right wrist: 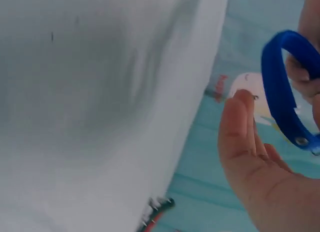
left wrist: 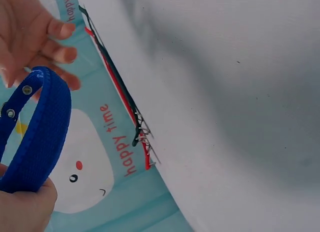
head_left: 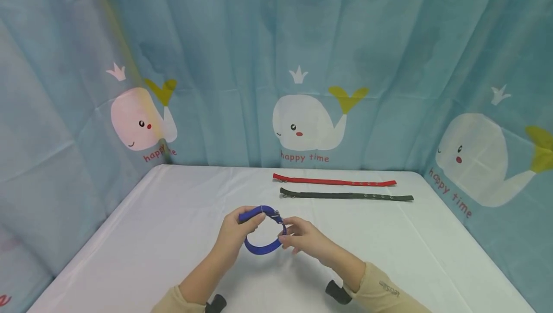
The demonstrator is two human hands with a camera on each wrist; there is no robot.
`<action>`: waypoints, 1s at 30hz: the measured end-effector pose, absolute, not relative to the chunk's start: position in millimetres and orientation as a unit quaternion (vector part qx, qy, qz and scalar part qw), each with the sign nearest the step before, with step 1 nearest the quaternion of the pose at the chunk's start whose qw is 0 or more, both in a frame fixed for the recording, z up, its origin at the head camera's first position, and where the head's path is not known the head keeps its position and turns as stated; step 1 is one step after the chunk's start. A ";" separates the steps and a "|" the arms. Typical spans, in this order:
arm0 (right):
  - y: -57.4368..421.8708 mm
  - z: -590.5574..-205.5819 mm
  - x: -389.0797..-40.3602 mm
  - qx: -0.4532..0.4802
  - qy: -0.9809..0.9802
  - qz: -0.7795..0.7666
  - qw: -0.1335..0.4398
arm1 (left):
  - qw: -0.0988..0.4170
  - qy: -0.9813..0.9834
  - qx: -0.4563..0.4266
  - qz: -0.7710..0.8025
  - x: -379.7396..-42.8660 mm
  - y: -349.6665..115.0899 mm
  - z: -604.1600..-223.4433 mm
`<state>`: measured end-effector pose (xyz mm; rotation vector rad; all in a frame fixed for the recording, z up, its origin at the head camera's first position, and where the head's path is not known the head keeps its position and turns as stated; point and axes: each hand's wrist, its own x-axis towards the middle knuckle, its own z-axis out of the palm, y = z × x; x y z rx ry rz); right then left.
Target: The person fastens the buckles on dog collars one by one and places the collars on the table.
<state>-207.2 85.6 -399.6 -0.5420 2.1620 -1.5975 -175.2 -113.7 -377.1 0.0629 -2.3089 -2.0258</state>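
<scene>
A blue strap with metal eyelets, shaped like a pet collar, is closed into a loop and held up over the white table. My left hand pinches the loop's left side between thumb and fingers. At the right side, by the buckle, my right hand has its fingers spread close to the strap. The right wrist view shows the fingers of that hand extended beside the collar, not gripping it. Eyelets face the right hand in the left wrist view.
Toward the back of the table lie a red collar and a dark green collar, stretched flat and roughly parallel. A blue curtain printed with whales hangs behind and at both sides. Black wrist devices sit by the sleeves.
</scene>
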 end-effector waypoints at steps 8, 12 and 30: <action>70.1 -421.9 -217.2 -0.124 0.665 -0.669 0.308 | 0.040 -0.714 0.044 -0.697 -184.9 -116.5 -381.6; 61.8 -428.8 -218.7 -0.104 0.640 -0.693 0.315 | 0.040 -0.695 0.059 -0.716 -190.9 -119.4 -383.6; 39.4 -442.4 -252.3 -0.022 0.597 -0.740 0.310 | -0.009 -0.735 0.071 -0.675 -219.7 -138.3 -407.7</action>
